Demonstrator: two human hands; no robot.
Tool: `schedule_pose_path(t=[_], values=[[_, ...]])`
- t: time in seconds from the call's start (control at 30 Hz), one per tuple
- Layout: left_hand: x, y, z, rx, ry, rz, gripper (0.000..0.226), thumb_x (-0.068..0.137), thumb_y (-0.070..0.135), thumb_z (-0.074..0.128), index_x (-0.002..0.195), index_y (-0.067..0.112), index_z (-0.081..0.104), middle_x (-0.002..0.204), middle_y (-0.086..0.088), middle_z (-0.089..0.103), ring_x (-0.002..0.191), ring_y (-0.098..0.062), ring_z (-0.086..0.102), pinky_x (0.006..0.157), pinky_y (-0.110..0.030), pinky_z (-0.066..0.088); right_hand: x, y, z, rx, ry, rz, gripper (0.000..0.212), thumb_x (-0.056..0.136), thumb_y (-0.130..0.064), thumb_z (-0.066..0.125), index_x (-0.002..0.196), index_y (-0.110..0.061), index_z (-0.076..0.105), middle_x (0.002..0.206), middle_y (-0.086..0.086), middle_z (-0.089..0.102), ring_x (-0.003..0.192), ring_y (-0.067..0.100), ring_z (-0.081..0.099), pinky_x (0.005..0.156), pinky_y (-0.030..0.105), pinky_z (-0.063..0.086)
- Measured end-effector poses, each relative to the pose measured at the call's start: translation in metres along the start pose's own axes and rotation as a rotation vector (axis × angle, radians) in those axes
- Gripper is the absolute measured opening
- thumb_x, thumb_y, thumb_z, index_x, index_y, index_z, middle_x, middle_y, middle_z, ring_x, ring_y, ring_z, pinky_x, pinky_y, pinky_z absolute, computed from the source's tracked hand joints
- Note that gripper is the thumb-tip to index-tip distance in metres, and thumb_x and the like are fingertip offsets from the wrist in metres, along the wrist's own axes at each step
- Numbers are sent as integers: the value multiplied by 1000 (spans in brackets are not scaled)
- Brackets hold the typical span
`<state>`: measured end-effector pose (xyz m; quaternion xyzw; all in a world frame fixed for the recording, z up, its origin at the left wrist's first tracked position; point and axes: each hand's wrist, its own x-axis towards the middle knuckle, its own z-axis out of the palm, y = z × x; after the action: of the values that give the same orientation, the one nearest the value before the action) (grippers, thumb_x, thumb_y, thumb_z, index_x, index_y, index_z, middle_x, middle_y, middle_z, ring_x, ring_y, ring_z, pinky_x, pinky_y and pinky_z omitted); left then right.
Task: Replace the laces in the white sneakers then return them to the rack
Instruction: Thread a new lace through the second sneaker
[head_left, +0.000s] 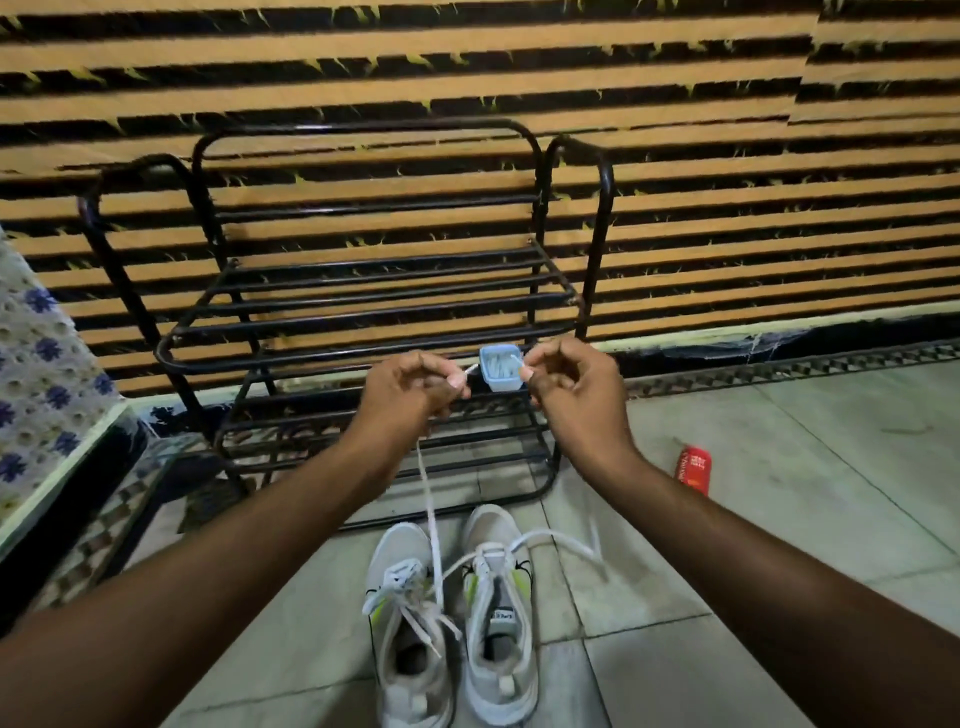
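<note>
Two sneakers (497, 649) stand side by side on the floor (779, 499), the shoe rack (363, 299) behind them against the wall (727, 208). A small tub (500, 382) sits on the rack; a can (693, 468) lies right, a bed (41, 374) left.

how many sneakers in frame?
2. The left sneaker and right sneaker stand side by side on the floor before the rack, toes toward it. Its visible shelves hold none.

The left hand (410, 387) and right hand (566, 384) each pinch a lace (430, 509) tip above the sneakers (405, 545).
</note>
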<state>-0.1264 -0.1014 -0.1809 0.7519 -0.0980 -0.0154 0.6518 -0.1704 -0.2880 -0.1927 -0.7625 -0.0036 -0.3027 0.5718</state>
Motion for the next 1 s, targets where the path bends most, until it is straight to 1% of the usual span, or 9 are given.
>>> schedule_pose_path(t=[0.1,0.17,0.23,0.33,0.53,0.67,0.77,0.87,1.0], values=[[5,-48,9,159,-63,-60,14,92,-5,68,83,6,72,63,3,71,52,-1,60,45,-13,42,-15,46,8,-8,-77,44,14,88,2,68,89,-12,70,84,10,70,80,31,64,73,44,54],[5,-80,13,266,-144,-97,20,90,-9,68,77,7,71,66,-3,70,61,-13,63,55,-23,49,-26,72,12,-7,-82,90,14,87,2,69,86,-11,70,79,15,68,76,36,62,72,47,54],[6,-115,15,402,-207,-103,28,86,-9,68,70,14,71,76,-13,73,70,-25,65,67,-32,51,-35,100,17,-9,-86,137,15,85,6,69,83,-9,70,75,12,68,69,27,61,71,45,54],[5,-159,17,558,-231,-113,27,83,-2,68,69,21,71,79,-6,76,79,-21,70,77,-34,55,-50,135,22,-54,-112,190,12,84,3,72,82,-9,70,74,8,70,71,26,65,72,40,53],[-13,-196,30,847,-240,-30,16,81,15,71,92,27,68,107,5,66,112,-23,58,99,-39,45,-80,179,32,-192,-213,242,15,81,1,75,78,-14,73,71,-10,69,67,2,62,68,21,48],[-39,-191,31,587,-315,213,21,70,12,64,89,23,61,91,8,56,89,-12,56,77,-30,48,-94,191,38,-216,-307,253,12,80,1,75,80,-11,76,78,-6,74,71,5,65,72,22,48],[-48,-199,31,668,-440,139,33,62,29,69,93,20,59,92,5,56,84,-12,56,74,-30,49,-99,195,42,-229,-322,267,10,79,-1,77,79,-11,78,78,-4,76,74,7,68,72,18,47],[-47,-207,36,830,-446,22,33,67,48,74,75,28,50,82,5,55,75,-12,51,67,-29,42,-100,197,47,-225,-335,281,10,77,0,77,77,-10,79,75,-3,75,74,6,68,70,11,45],[-44,-212,40,814,-375,-140,34,65,47,65,65,15,55,62,2,55,61,-12,56,53,-29,40,-102,204,51,-236,-363,318,11,75,2,77,77,-8,79,72,-7,75,73,-1,67,70,7,44]])
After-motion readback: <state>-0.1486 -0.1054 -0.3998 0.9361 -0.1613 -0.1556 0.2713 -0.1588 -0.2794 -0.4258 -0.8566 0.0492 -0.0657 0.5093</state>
